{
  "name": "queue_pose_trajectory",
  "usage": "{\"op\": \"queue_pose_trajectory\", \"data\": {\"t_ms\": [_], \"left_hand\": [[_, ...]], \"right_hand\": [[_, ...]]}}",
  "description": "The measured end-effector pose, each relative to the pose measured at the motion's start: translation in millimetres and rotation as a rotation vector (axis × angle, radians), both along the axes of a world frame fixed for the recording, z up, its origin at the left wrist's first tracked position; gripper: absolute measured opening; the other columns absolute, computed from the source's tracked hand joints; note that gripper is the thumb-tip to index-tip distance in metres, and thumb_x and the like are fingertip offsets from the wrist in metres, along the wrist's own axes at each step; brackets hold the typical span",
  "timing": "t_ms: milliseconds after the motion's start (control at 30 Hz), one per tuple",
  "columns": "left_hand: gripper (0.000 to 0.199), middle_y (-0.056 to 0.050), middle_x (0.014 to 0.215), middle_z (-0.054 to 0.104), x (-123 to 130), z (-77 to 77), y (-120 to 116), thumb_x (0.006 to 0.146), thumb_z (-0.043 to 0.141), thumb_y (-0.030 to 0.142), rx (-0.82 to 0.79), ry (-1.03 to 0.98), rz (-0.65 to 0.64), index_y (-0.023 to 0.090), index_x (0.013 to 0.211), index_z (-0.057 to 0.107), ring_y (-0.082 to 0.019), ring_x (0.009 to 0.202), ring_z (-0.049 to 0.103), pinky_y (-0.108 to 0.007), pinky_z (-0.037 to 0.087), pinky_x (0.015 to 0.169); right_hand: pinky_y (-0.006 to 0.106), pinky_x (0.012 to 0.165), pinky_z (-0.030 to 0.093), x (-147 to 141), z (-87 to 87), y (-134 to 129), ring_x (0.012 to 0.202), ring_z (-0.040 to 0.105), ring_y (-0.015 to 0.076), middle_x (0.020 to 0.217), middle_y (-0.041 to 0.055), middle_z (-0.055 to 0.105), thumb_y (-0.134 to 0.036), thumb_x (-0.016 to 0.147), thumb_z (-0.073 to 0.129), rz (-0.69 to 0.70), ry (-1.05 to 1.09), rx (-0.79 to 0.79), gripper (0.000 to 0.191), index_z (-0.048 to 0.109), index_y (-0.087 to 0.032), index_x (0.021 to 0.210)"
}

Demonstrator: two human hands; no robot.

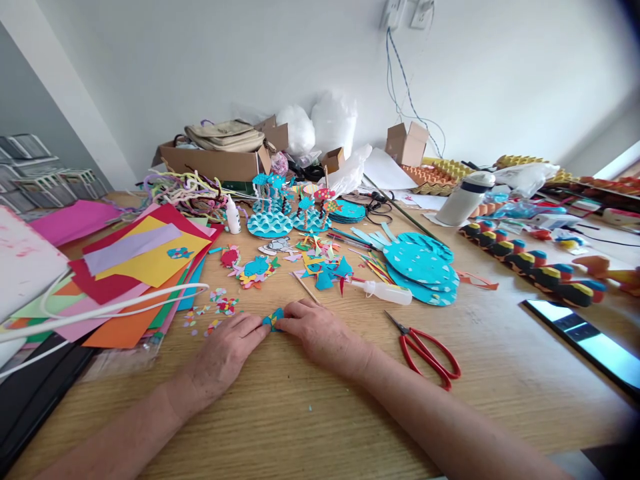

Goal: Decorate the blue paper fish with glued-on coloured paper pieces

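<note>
Between my two hands, low over the wooden table (300, 407), is a small blue paper cutout (273, 319) with yellow patches. The fingertips of my left hand (223, 350) pinch its left edge, while those of my right hand (325, 335) close on its right side. My fingers cover part of its outline. Tiny coloured paper dots (227, 305) lie beyond my left hand. Red-handled scissors (429, 353) rest to the right of my right hand, blades partly apart. A glue bottle (387, 292) lies on its side just past that hand, near a thin wooden stick (306, 289).
Coloured paper sheets (135, 333) and a white cable (150, 291) spread at left. Paper scraps, blue discs (423, 260) and standing sea-creature models (273, 223) fill the middle. A phone (575, 340), painted egg-carton strips (530, 263) and a white bottle (463, 200) are at right.
</note>
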State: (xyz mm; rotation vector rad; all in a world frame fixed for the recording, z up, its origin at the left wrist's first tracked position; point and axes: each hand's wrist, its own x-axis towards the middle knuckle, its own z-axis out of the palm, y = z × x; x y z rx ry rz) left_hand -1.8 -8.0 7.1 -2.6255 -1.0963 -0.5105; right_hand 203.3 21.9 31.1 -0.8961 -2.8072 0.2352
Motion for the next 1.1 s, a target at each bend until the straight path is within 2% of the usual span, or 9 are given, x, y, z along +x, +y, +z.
{"op": "queue_pose_trajectory", "data": {"t_ms": [433, 667, 900, 1100], "left_hand": [[0.041, -0.005, 0.093, 0.06, -0.6, 0.1, -1.0, 0.085, 0.025, 0.002, -0.04, -0.008, -0.004, 0.017, 0.1, 0.059, -0.016, 0.086, 0.053, -0.03, 0.046, 0.078], [0.039, -0.006, 0.092, 0.06, -0.4, 0.6, -0.4, 0.087, 0.023, 0.004, -0.008, -0.003, -0.017, 0.015, 0.097, 0.059, -0.017, 0.086, 0.053, -0.03, 0.046, 0.077], [0.038, -0.005, 0.093, 0.06, -0.7, 0.0, -1.5, 0.085, 0.026, 0.003, -0.036, -0.009, -0.017, 0.017, 0.1, 0.059, -0.017, 0.087, 0.053, -0.03, 0.045, 0.08], [0.041, -0.005, 0.096, 0.06, -1.1, -1.7, -0.9, 0.084, 0.026, 0.002, -0.066, -0.024, 0.002, 0.018, 0.104, 0.058, -0.016, 0.089, 0.053, -0.03, 0.046, 0.08]], "right_hand": [[0.026, 0.079, 0.037, 1.0, -2.5, 1.8, 0.089, 0.046, 0.0154, 0.096, 0.0049, 0.053, -0.01, 0.082, 0.039, 0.009, 0.031, -0.012, 0.034, 0.053, -0.023, 0.111], [0.028, 0.077, 0.038, 0.4, 0.2, -0.3, 0.088, 0.046, 0.0165, 0.096, 0.0059, 0.052, -0.012, 0.083, 0.039, 0.004, -0.02, 0.024, 0.032, 0.054, -0.023, 0.109], [0.024, 0.079, 0.038, 3.4, -1.1, 5.2, 0.089, 0.049, 0.0134, 0.096, 0.006, 0.054, -0.003, 0.079, 0.039, 0.012, 0.103, -0.091, 0.036, 0.054, -0.018, 0.108], [0.026, 0.079, 0.037, 2.5, -3.7, 4.7, 0.089, 0.048, 0.015, 0.096, 0.0056, 0.053, -0.006, 0.08, 0.041, 0.016, 0.081, -0.053, 0.034, 0.055, -0.021, 0.107]]}}
